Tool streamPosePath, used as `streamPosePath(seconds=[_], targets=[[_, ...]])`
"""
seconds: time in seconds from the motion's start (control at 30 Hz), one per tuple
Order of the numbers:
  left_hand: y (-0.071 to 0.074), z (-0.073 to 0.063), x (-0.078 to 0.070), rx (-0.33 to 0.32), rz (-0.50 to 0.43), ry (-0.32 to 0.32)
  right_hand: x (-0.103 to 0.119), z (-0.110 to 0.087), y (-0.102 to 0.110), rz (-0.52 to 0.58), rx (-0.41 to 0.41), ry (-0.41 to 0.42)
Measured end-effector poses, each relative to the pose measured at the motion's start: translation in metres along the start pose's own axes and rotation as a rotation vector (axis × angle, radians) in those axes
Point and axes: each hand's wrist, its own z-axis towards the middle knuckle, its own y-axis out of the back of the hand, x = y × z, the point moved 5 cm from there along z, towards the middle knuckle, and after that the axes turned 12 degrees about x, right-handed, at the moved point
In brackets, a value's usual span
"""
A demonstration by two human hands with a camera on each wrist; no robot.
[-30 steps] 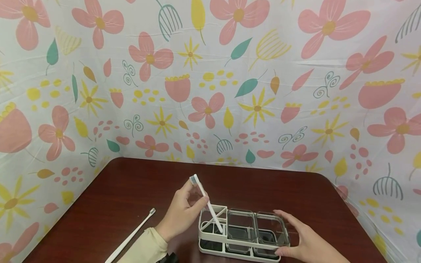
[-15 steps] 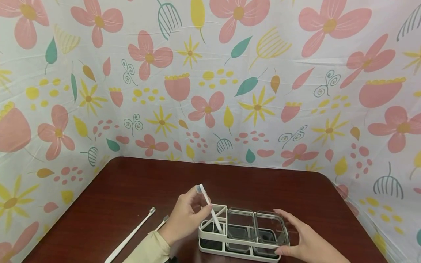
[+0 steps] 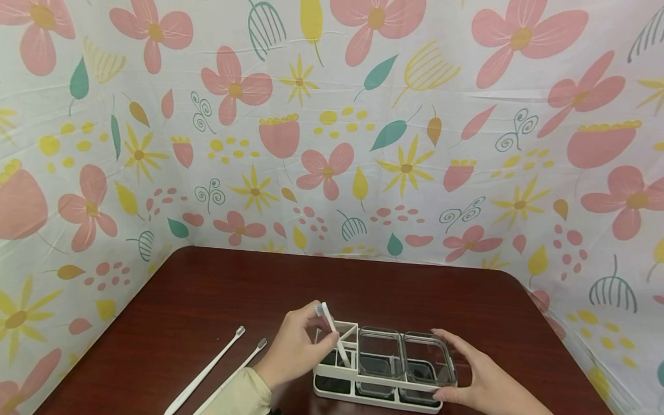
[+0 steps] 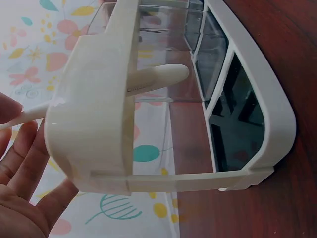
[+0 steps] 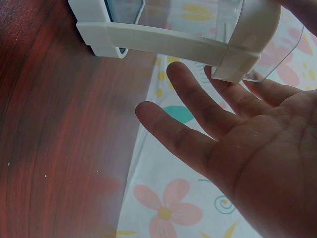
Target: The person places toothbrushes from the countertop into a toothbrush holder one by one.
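I see the person's left hand [image 3: 294, 350], fingers curled, its grip pinched on a slim white plastic toothbrush [image 3: 342, 353], which tilts bristle-end up with its handle in the left opening of a cream plastic rack [image 3: 381, 380]. The right hand [image 3: 481, 374] clasps the rack's right end, thumb in front, fingers behind.

The left grip [image 3: 295, 350] pinches a toothbrush [image 3: 329, 320] tilted into a rack [image 3: 381, 381] the right grip [image 3: 482, 374] holds; two brushes [image 3: 194, 386] lie on the desk [image 3: 415, 291].

white toothbrush [image 3: 341, 349] | tilted, head up | handle inside left end of two-tier holder [image 3: 383, 380] | holder upright, off-white
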Motion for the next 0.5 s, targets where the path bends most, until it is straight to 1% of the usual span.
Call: streamPosePath(seconds=[0.17,0.3,0.5], targets=[[-0.0038,-0.0016,0.0052,0.008,0.018,0.035,0.001,0.0003,-0.0013,0.004,-0.006,0.026],[-0.0061,-0.0022,0.0072,0.016,0.012,0.052,0.0011,0.0,-0.0018,0.006,-0.009,0.024],[-0.0056,-0.0027,0.006,0.001,0.017,0.028,0.0014,-0.0004,-0.0023,0.026,-0.002,0.026]])
